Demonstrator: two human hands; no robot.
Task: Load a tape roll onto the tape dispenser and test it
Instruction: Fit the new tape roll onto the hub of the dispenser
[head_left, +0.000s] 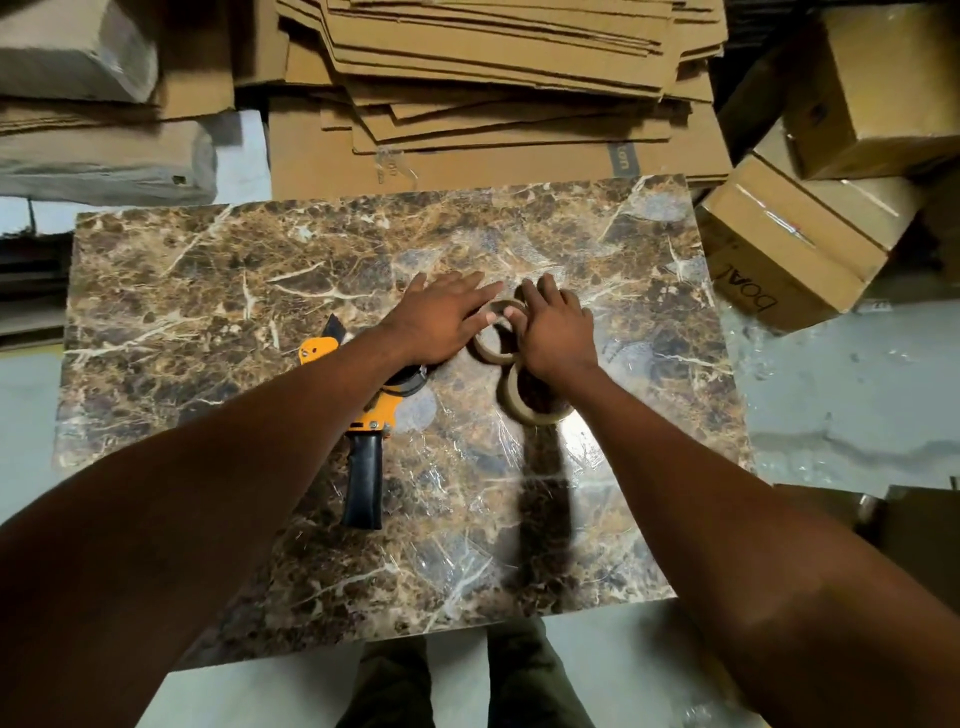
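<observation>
Two brown tape rolls lie flat on the marble-patterned table (208, 291). The farther tape roll (491, 347) sits between my hands, and the nearer tape roll (519, 408) lies partly under my right wrist. My left hand (436, 322) is spread flat, its fingertips resting on the farther roll's left rim. My right hand (556, 332) curls over that roll's right side, with the thumb on its rim. The yellow tape dispenser (371, 415), with a black handle toward me, lies on the table under my left forearm; its front part is hidden.
Flattened cardboard sheets (493, 78) are stacked past the table's far edge. Sealed cardboard boxes (789, 244) stand to the right, and wrapped bundles (104, 156) to the far left. My feet are on the pale floor (831, 395) at the near edge.
</observation>
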